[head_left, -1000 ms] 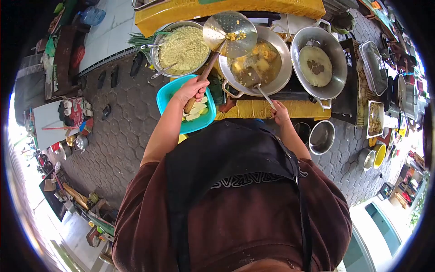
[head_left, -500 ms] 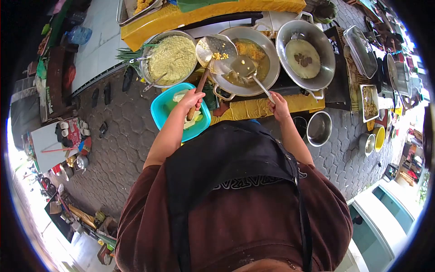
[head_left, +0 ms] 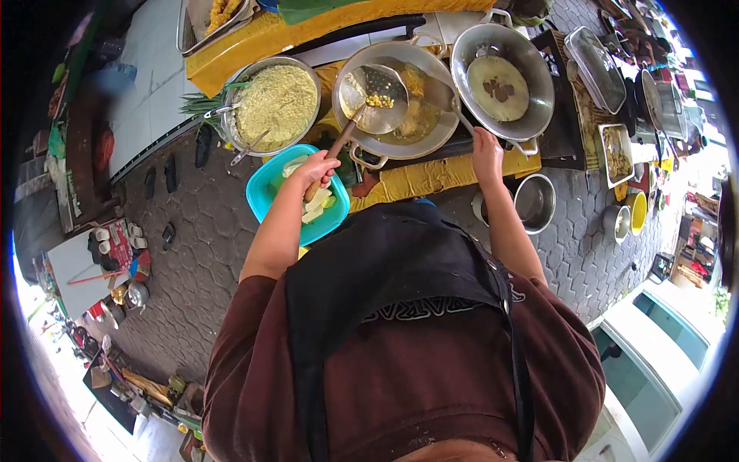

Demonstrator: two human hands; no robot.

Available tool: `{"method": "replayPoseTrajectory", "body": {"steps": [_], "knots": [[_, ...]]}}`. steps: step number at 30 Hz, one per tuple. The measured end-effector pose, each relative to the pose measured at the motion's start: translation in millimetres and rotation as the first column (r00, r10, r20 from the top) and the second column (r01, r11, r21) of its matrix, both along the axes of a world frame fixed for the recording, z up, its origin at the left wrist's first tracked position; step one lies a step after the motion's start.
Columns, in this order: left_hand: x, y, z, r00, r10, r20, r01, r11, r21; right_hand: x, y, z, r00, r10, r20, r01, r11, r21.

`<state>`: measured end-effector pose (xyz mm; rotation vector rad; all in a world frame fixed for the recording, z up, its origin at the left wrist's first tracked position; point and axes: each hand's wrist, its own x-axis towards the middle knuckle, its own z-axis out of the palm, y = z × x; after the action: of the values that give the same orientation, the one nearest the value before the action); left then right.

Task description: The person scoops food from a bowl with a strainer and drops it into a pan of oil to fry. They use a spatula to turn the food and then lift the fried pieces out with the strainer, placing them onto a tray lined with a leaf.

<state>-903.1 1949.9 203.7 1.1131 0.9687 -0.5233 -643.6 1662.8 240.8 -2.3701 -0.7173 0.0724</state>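
My left hand [head_left: 314,168] is closed round the wooden handle of a wide perforated skimmer [head_left: 385,115], which holds small yellow bits above the middle wok. In my right hand [head_left: 487,150] is the metal handle of a spatula [head_left: 442,94], its blade over the right side of the same wok [head_left: 344,75]. Fried yellow food [head_left: 414,115] lies in the oil, partly hidden by the skimmer. Below my left hand is a turquoise basin [head_left: 260,206] with pale pieces inside.
A bowl of pale yellow batter [head_left: 277,108] with utensils stands left of the wok. On the right is another wok [head_left: 539,96] with liquid and dark lumps. Yellow cloth [head_left: 423,179] covers the near edge. A metal pot [head_left: 536,202] sits lower right.
The skimmer has moved from the wok's left edge to over its middle. The spatula has swung to the right and up, with my right hand higher. The view has shifted slightly.
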Motion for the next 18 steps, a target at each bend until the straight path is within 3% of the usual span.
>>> {"method": "replayPoseTrajectory", "body": {"steps": [5,12,14,18], "knots": [[5,-4,7,0.997,-0.073,-0.005,0.073,0.997,0.039,11,-15,-19,0.992,-0.119,-0.048,0.107,0.975,-0.192],[12,-35,-14,0.996,-0.092,-0.01,0.092,0.995,0.022,24,3,-33,0.992,-0.122,0.013,0.121,0.958,-0.26],[16,-42,-13,0.993,-0.112,-0.025,0.113,0.993,0.04,27,11,-28,0.988,-0.143,-0.06,0.113,0.926,-0.36],[24,-55,-10,0.989,-0.143,-0.047,0.15,0.97,0.194,29,16,-28,0.989,-0.099,-0.106,0.046,0.908,-0.416]]}}
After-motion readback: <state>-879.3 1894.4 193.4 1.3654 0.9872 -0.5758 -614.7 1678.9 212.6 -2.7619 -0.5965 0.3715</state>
